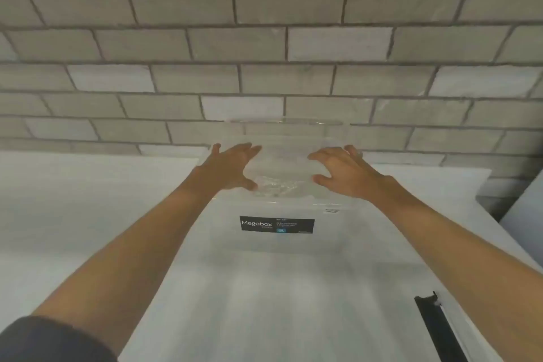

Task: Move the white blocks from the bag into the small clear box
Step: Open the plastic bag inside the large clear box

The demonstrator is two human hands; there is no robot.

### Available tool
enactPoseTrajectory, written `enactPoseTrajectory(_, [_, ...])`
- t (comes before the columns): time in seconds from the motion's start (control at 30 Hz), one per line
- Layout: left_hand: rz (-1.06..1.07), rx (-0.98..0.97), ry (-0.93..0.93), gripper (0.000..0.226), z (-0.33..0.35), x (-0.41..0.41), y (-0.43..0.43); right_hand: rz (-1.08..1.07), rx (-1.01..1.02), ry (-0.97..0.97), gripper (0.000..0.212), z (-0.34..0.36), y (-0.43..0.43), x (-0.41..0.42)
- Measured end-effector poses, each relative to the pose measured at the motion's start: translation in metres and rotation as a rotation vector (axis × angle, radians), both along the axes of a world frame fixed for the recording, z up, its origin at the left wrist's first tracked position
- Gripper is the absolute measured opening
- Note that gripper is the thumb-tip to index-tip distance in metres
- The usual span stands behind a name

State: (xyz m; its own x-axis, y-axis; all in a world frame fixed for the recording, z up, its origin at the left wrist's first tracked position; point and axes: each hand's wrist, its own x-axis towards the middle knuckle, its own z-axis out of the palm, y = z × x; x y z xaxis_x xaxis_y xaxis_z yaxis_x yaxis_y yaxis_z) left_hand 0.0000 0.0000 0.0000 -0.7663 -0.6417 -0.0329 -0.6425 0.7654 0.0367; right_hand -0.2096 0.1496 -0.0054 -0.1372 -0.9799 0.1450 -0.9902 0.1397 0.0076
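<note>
A small clear box [286,134] stands against the brick wall, on the far end of a large translucent storage box. Inside or just in front of it lies crinkled clear plastic [276,185], possibly the bag; no white blocks can be made out. My left hand [232,169] reaches to the box's left side with fingers spread. My right hand [342,170] reaches to its right side, fingers spread and curled. Whether either hand touches the box is unclear; neither holds anything.
The large storage box lid [279,273] carries a black "Megabox" label [277,224] and fills the middle. A black latch [437,326] sits at its lower right. White surfaces flank it on both sides. The grey brick wall [264,38] rises directly behind.
</note>
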Motion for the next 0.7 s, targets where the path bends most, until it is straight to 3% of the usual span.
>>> enactPoseTrajectory(0.2, [0.166, 0.126, -0.205, 0.084, -0.011, -0.006, -0.006, -0.141, 0.245, -0.216, 0.07, -0.02, -0.024, 0.005])
enactPoseTrajectory(0.3, [0.18, 0.102, -0.16, 0.069, -0.024, -0.005, -0.008, -0.241, 0.32, -0.272, 0.069, -0.027, -0.027, 0.002])
enactPoseTrajectory(0.5, [0.177, 0.31, 0.165, 0.013, -0.026, -0.003, -0.016, -0.202, 0.092, -0.335, 0.014, -0.022, -0.026, 0.007])
enactPoseTrajectory(0.6, [0.169, 0.237, 0.337, 0.008, -0.01, 0.003, -0.008, -0.198, -0.074, -0.338, 0.02, -0.004, -0.017, 0.009])
enactPoseTrajectory(0.7, [0.136, 0.237, 0.548, 0.025, 0.011, 0.011, -0.002, -0.174, -0.209, -0.401, 0.024, 0.019, -0.007, 0.006])
